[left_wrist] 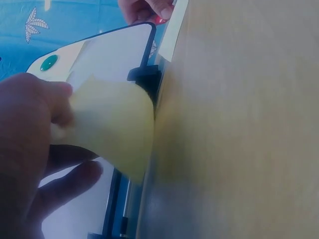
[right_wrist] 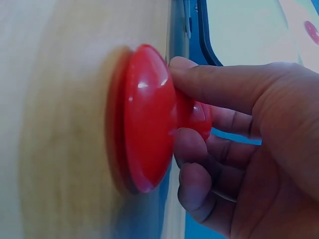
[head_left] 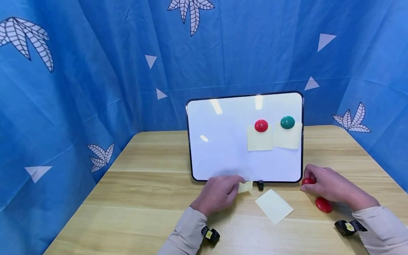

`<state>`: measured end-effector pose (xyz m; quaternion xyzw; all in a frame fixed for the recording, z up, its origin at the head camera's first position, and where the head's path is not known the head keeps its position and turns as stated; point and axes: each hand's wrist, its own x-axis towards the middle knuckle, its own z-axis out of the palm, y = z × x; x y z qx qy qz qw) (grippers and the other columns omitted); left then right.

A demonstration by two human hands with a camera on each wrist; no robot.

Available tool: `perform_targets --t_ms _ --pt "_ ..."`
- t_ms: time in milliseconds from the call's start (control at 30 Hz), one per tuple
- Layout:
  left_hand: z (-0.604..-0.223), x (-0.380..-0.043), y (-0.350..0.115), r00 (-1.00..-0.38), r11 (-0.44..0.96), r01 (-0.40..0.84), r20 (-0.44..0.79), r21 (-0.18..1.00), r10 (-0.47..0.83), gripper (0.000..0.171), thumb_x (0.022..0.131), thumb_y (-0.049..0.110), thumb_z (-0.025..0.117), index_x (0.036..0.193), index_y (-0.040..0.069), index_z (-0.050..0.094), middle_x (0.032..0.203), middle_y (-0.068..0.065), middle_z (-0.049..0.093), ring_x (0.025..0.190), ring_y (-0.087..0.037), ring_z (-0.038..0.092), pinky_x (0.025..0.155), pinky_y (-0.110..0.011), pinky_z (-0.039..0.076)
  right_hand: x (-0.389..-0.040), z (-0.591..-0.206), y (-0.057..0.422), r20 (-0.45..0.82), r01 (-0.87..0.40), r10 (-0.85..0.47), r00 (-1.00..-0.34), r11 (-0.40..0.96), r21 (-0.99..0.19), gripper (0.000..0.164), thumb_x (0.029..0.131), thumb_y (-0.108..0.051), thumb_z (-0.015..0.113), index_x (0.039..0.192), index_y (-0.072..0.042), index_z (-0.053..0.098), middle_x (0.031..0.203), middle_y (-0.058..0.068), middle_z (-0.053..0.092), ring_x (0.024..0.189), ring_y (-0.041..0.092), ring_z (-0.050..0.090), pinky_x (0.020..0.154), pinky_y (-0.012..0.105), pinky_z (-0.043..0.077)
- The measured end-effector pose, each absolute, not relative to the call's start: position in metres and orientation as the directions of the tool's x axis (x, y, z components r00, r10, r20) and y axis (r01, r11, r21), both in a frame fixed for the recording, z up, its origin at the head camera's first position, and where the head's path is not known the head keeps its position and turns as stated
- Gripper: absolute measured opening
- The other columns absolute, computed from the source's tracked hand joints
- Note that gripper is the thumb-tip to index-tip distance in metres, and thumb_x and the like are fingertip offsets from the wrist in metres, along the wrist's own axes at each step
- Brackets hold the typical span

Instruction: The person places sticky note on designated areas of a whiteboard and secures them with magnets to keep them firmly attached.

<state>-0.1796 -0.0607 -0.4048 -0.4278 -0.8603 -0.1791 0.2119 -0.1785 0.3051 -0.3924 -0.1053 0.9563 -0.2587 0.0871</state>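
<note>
My left hand (head_left: 218, 194) holds a pale yellow sheet of note paper (left_wrist: 114, 124) by its edge, low in front of the whiteboard (head_left: 220, 152). The sheet bends, and its free part hangs close to the board's bottom edge. Beyond the board's lower right corner, my right hand (head_left: 328, 184) pinches a red round magnet (right_wrist: 199, 117) between thumb and fingers, low over the table. A second red magnet (head_left: 323, 205) lies on the wood just nearer than that hand. On the board, a red magnet (head_left: 261, 126) and a green magnet (head_left: 287, 122) each sit at the top of a note.
Another pale yellow note (head_left: 274, 206) lies flat on the wooden table (head_left: 137, 198) between my hands. A small black clip-like foot (head_left: 260, 185) sticks out under the board. Blue patterned curtain (head_left: 255, 60) surrounds the table's back and sides.
</note>
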Motion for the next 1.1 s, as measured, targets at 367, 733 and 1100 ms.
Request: perform_targets --t_ms 367,733,1100 --pt "-0.4046 -0.1805 -0.0608 -0.539 0.603 0.792 0.573 0.095 0.617 0.016 0.092 0.006 0.062 0.101 0.017 0.071 0.094 0.007 0.073 0.074 -0.004 0.064 0.064 -0.018 0.051 -0.1803 -0.3941 0.3059 -0.144 -0.150 -0.249 -0.958 0.861 -0.487 0.037 0.090 -0.031 0.076 0.109 -0.004 0.061 0.090 0.005 0.062 0.076 0.019 0.055 0.058 0.031 0.049" --pt "-0.4027 -0.1806 -0.0622 -0.546 0.620 0.778 0.600 0.103 0.585 0.020 0.093 0.009 0.063 0.110 0.013 0.073 0.097 0.005 0.073 0.069 -0.003 0.061 0.060 -0.017 0.049 -0.1836 -0.3947 0.3058 -0.098 -0.184 -0.256 -0.962 0.867 -0.462 0.033 0.090 -0.025 0.076 0.110 -0.003 0.063 0.093 0.005 0.064 0.080 0.020 0.056 0.067 0.034 0.052" --pt "-0.4031 -0.1815 -0.0643 -0.521 0.583 0.800 0.648 0.144 0.555 0.030 0.091 0.007 0.065 0.121 0.009 0.069 0.096 0.002 0.069 0.065 -0.003 0.052 0.054 -0.012 0.037 -0.1834 -0.3941 0.3023 -0.028 -0.225 -0.264 -0.964 0.869 -0.441 0.031 0.088 -0.018 0.077 0.111 -0.001 0.065 0.093 0.004 0.065 0.080 0.021 0.057 0.070 0.040 0.054"
